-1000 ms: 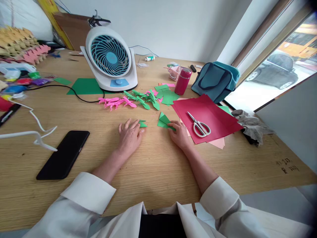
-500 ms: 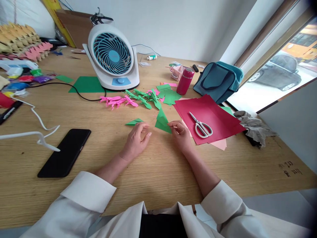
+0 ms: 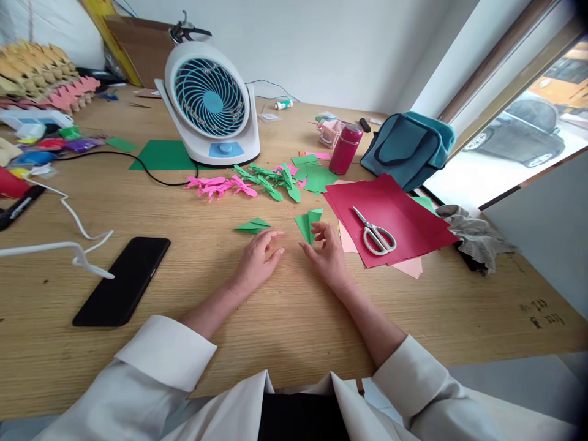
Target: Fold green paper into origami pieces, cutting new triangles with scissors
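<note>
My right hand [image 3: 327, 252] pinches a folded green paper [image 3: 309, 223] between thumb and fingers and holds it tilted just above the wooden table [image 3: 285, 318]. My left hand [image 3: 257, 257] rests on the table close beside it, fingers loosely curled and apart, with nothing in them. A small flat green folded piece [image 3: 252, 226] lies just beyond the left fingertips, untouched.
Red paper sheets [image 3: 395, 208] with white scissors [image 3: 374, 231] lie right of my hands. Pink folded pieces [image 3: 218, 185] and green ones [image 3: 273, 177] lie ahead, before a desk fan [image 3: 211, 104]. A black phone [image 3: 123, 280] and white cable [image 3: 68, 248] lie left. A red bottle [image 3: 343, 149] and teal bag [image 3: 408, 147] stand at the back right.
My left hand has come off the small green piece and drawn back toward the right hand. My right hand lifted its green paper off the table and turned it.
</note>
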### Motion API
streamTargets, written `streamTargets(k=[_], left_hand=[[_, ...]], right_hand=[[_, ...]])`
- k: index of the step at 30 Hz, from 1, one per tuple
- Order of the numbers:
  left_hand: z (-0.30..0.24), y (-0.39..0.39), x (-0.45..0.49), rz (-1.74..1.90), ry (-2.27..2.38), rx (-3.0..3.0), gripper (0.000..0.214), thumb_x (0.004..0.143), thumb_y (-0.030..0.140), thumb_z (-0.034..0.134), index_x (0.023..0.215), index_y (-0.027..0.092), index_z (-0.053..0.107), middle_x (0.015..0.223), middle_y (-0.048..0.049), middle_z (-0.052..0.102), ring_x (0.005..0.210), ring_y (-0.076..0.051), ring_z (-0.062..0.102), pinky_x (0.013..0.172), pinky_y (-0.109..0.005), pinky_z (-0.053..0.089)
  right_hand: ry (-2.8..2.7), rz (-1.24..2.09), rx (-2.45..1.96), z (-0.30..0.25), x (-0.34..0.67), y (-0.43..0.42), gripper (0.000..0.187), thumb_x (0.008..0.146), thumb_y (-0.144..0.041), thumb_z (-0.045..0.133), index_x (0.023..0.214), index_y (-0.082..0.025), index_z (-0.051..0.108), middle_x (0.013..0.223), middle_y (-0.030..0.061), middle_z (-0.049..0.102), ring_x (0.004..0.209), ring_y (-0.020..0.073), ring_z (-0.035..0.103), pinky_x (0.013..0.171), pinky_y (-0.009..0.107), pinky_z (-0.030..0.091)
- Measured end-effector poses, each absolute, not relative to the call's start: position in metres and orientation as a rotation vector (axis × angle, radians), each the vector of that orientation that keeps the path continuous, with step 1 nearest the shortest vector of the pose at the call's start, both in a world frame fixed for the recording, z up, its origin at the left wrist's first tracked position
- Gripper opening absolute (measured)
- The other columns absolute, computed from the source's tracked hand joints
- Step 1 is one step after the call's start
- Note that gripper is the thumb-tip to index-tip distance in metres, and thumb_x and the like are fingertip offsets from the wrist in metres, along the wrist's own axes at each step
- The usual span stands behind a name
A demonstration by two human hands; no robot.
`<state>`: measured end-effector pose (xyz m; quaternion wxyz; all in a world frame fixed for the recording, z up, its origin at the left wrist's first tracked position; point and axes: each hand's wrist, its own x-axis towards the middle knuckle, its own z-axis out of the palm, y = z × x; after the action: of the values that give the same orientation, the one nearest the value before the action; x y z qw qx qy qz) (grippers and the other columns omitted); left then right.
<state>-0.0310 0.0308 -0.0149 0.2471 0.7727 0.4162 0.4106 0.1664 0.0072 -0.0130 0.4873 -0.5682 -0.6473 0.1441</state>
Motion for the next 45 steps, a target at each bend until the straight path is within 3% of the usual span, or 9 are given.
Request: streamTargets(k=[7, 11, 15, 17, 21, 27, 35, 40, 45], left_hand=[[-0.015, 0.031, -0.031, 1.088, 1.158, 2.141, 0.027, 0.086, 0.015, 0.057, 0.112, 0.02, 0.061, 0.115, -0.0076, 0.065, 0.098, -0.02, 0.062, 0.082, -0.034, 0.053], [-0.018, 0.033, -0.031, 1.08, 1.143, 2.139, 0.028, 0.085, 0.015, 0.056, 0.113, 0.019, 0.06, 0.114, -0.0077, 0.064, 0.097, -0.02, 0.062, 0.082, -0.035, 0.053], [-0.017, 0.032, -0.032, 1.087, 1.131, 2.148, 0.027, 0.085, 0.014, 0.055, 0.111, 0.019, 0.061, 0.112, -0.0076, 0.064, 0.096, -0.019, 0.061, 0.082, -0.034, 0.053], [-0.016, 0.031, -0.032, 1.097, 1.141, 2.142, 0.027, 0.085, 0.014, 0.056, 0.111, 0.02, 0.061, 0.112, -0.0076, 0.065, 0.091, -0.018, 0.062, 0.081, -0.035, 0.053], [-0.017, 0.03, -0.032, 1.143, 1.104, 1.979, 0.03, 0.085, 0.02, 0.058, 0.115, 0.019, 0.057, 0.115, -0.0104, 0.065, 0.098, -0.02, 0.064, 0.079, -0.034, 0.055], [-0.014, 0.033, -0.029, 1.197, 0.91, 1.375, 0.059, 0.077, 0.039, 0.073, 0.125, 0.019, 0.047, 0.125, -0.0149, 0.062, 0.111, -0.023, 0.065, 0.084, -0.035, 0.058], [0.001, 0.026, -0.028, 1.158, 0.929, 1.082, 0.045, 0.063, 0.041, 0.085, 0.094, 0.014, 0.067, 0.09, -0.0041, 0.074, 0.082, -0.018, 0.067, 0.079, -0.03, 0.054], [0.002, 0.026, -0.028, 1.147, 0.981, 1.034, 0.045, 0.062, 0.039, 0.085, 0.094, 0.014, 0.068, 0.088, -0.003, 0.074, 0.077, -0.016, 0.066, 0.074, -0.029, 0.053], [0.004, 0.026, -0.027, 1.125, 0.968, 1.097, 0.041, 0.064, 0.041, 0.083, 0.093, 0.015, 0.068, 0.087, -0.0029, 0.074, 0.079, -0.018, 0.066, 0.08, -0.031, 0.053]], right_hand=[[-1.564, 0.156, -1.639, -0.025, 0.184, 0.023, 0.047, 0.08, -0.028, 0.066, 0.123, -0.017, 0.053, 0.106, 0.0118, 0.062, 0.093, 0.0258, 0.06, 0.087, 0.043, 0.049], [-1.421, 0.289, -1.774, -0.024, 0.184, 0.035, 0.05, 0.08, -0.033, 0.065, 0.126, -0.019, 0.051, 0.103, 0.0074, 0.067, 0.09, 0.0239, 0.064, 0.081, 0.038, 0.049], [-1.288, 0.351, -1.886, -0.019, 0.174, 0.047, 0.055, 0.077, -0.032, 0.066, 0.129, -0.02, 0.05, 0.094, 0.0018, 0.07, 0.09, 0.0226, 0.065, 0.087, 0.04, 0.045], [-1.247, 0.419, -1.86, -0.016, 0.169, 0.05, 0.049, 0.076, -0.031, 0.066, 0.123, -0.02, 0.054, 0.083, -0.0006, 0.069, 0.084, 0.0211, 0.065, 0.087, 0.039, 0.044], [-1.131, 0.771, -1.442, -0.008, 0.158, 0.043, 0.034, 0.077, -0.037, 0.063, 0.105, -0.019, 0.061, 0.078, 0.0001, 0.064, 0.07, 0.0169, 0.06, 0.068, 0.031, 0.047], [-1.14, 0.947, -1.039, 0.002, 0.135, 0.013, 0.026, 0.079, -0.041, 0.069, 0.093, -0.023, 0.059, 0.081, 0.0002, 0.06, 0.074, 0.0143, 0.057, 0.068, 0.027, 0.048], [-1.248, 1.016, -1.037, -0.006, 0.115, -0.003, 0.025, 0.078, -0.034, 0.071, 0.093, -0.023, 0.055, 0.078, -0.0021, 0.056, 0.067, 0.0118, 0.052, 0.065, 0.026, 0.045], [-1.189, 1.052, -1.09, -0.006, 0.117, -0.002, 0.035, 0.076, -0.04, 0.073, 0.099, -0.024, 0.051, 0.074, -0.0046, 0.052, 0.061, 0.0109, 0.047, 0.055, 0.024, 0.039], [-1.179, 1.182, -1.089, -0.007, 0.118, -0.001, 0.034, 0.077, -0.052, 0.069, 0.076, -0.022, 0.054, 0.065, -0.0035, 0.051, 0.056, 0.0107, 0.043, 0.051, 0.024, 0.035]])
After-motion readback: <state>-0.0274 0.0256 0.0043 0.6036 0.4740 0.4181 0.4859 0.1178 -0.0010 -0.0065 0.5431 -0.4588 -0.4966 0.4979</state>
